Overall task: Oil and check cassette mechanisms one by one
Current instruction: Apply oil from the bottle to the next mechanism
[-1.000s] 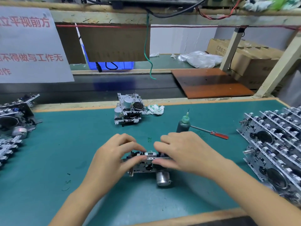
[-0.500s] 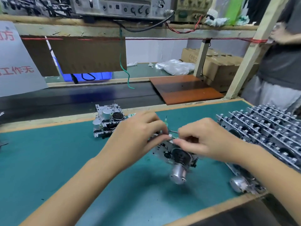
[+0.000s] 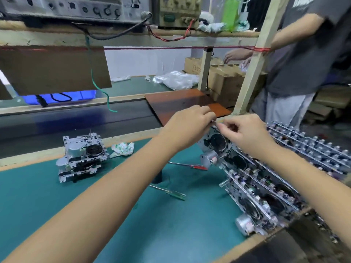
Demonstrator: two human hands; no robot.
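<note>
A cassette mechanism [image 3: 215,147] with a silver motor is held tilted, at the near end of the row of cassette mechanisms [image 3: 266,179] on the right of the teal mat. My left hand [image 3: 187,128] grips its top edge from the left. My right hand [image 3: 245,132] pinches the same edge from the right. A small stack of mechanisms [image 3: 82,156] stands at the back left. The dark oil bottle [image 3: 157,176] is mostly hidden behind my left forearm.
A red-handled screwdriver [image 3: 191,165] and a green-handled one [image 3: 171,191] lie on the mat [image 3: 57,202]. A crumpled wrapper [image 3: 122,149] sits near the stack. A wooden post [image 3: 252,65] rises behind. A person [image 3: 303,59] stands at back right by cardboard boxes.
Both hands have lifted the mechanism off the middle of the mat and carried it right, to the end of the row. The view has swung right and up.
</note>
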